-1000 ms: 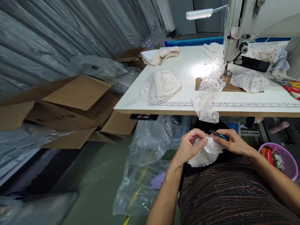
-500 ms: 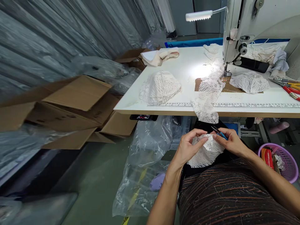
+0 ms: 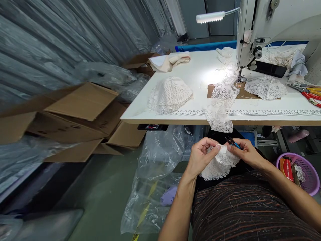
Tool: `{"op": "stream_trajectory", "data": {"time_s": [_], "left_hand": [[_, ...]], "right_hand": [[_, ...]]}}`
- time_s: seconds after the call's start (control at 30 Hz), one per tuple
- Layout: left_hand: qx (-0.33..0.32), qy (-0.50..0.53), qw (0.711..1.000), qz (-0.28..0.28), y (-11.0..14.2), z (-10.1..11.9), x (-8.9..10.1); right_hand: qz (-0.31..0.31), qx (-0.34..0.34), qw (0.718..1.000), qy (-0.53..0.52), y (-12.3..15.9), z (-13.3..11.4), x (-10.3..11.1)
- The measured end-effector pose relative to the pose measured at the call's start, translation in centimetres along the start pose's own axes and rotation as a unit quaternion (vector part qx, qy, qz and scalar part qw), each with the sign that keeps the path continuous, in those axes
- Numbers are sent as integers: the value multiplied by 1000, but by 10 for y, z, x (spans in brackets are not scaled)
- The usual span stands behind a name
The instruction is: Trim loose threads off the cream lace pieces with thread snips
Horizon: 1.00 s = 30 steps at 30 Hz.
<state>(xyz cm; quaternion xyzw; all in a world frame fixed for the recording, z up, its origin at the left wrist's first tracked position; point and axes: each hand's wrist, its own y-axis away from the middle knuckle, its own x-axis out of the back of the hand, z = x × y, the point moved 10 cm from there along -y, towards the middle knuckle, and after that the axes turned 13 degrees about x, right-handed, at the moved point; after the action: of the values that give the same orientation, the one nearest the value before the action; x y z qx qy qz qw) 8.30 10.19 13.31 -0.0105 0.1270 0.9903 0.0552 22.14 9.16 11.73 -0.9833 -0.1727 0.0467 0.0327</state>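
Note:
Over my lap, a piece of white lace fabric (image 3: pixel 219 166) hangs between my two hands. My left hand (image 3: pixel 202 155) pinches its upper left edge between thumb and fingers. My right hand (image 3: pixel 247 152) grips the upper right edge with thumb and forefinger. Tucked in that same hand are blue-handled thread snips (image 3: pixel 233 142), their dark tips pointing up and left. Just beyond, a strip of white lace (image 3: pixel 220 108) runs from under the sewing machine (image 3: pixel 240 75) and droops over the table's front edge.
A white lace pile (image 3: pixel 170 95) and a folded cream cloth (image 3: pixel 170 61) lie on the white table (image 3: pixel 140 105). Another lace piece (image 3: pixel 265 87), a black phone (image 3: pixel 269 68) and red-handled scissors (image 3: pixel 311 99) sit rightward. Cardboard boxes (image 3: pixel 82 100) stand left; a purple basket (image 3: pixel 309 180) is low right.
The lace edge between my fingers has shifted slightly, with more of its upper part showing. Both hands keep their hold. The whole view has moved a little.

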Motion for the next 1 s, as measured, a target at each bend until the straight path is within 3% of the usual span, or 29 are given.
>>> {"op": "stream_trajectory", "data": {"time_s": [0.27,0.47,0.57,0.77,1.0], "left_hand": [[31,-20,999,-4,-2,-3,0],[-58,-124,989,62,7,11,7],[-81,-157,983,56,15,15,4],[-43,-180,982,28,18,6,7],[33,-103,993,-41,8,-14,4]], "right_hand": [[14,-15,1000,-19,-1,7,1],[34,17,999,38,-1,3,6],[17,7,999,27,4,4,1],[10,-24,999,-41,10,15,-9],[49,-70,992,-89,11,37,-8]]}}
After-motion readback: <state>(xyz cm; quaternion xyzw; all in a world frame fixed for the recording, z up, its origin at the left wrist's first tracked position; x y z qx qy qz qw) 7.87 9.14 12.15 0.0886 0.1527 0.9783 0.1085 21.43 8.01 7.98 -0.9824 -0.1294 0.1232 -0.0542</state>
